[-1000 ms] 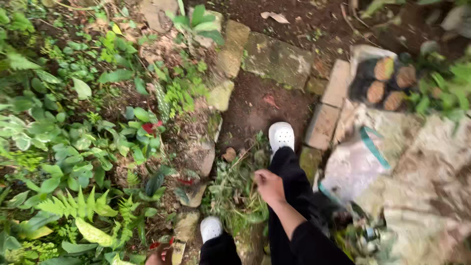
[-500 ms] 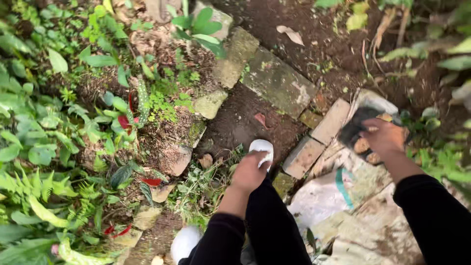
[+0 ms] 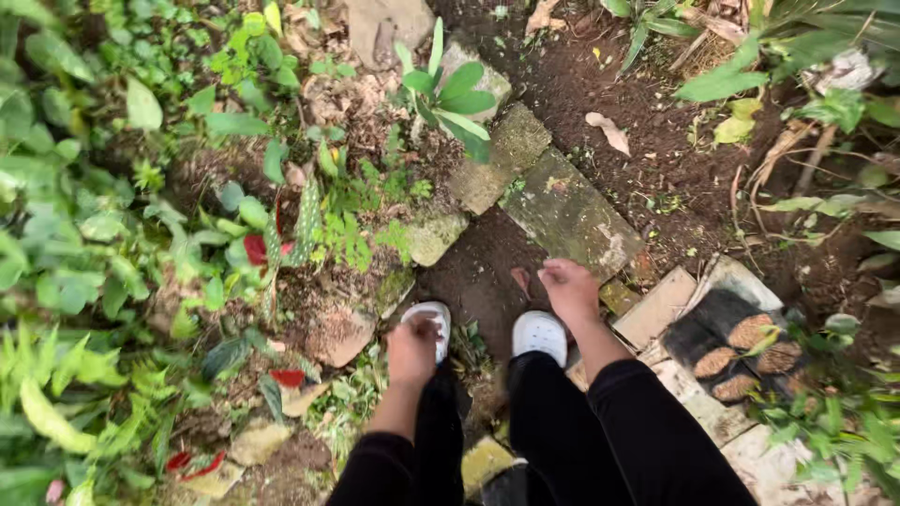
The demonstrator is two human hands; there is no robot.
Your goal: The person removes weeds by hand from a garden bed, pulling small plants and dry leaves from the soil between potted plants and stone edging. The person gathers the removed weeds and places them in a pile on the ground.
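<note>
The person stands on a patch of dark bare soil (image 3: pixel 487 281), looking straight down at both feet in white rubber clogs. The left hand (image 3: pixel 412 351) hangs loosely curled in front of the left white clog (image 3: pixel 429 323), covering part of it, and grasps nothing that can be seen. The right hand (image 3: pixel 570 290) is half clenched above the right white clog (image 3: pixel 539 334) (its fingers are folded inward, and whether anything small sits inside them cannot be told). Both arms wear black sleeves, and the legs are in black trousers.

Just ahead of the right hand lies a flat, mossy grey paving stone (image 3: pixel 567 215), set at an angle beside smaller mossy stones. To the right, a pale square tile (image 3: pixel 661 309) lies next to a black tray holding brown pine cones (image 3: pixel 741 347). To the left, a bed of green leafy plants and ferns (image 3: pixel 103 234) carries a few red leaves, near a pale brown flat rock (image 3: pixel 339 334).
</note>
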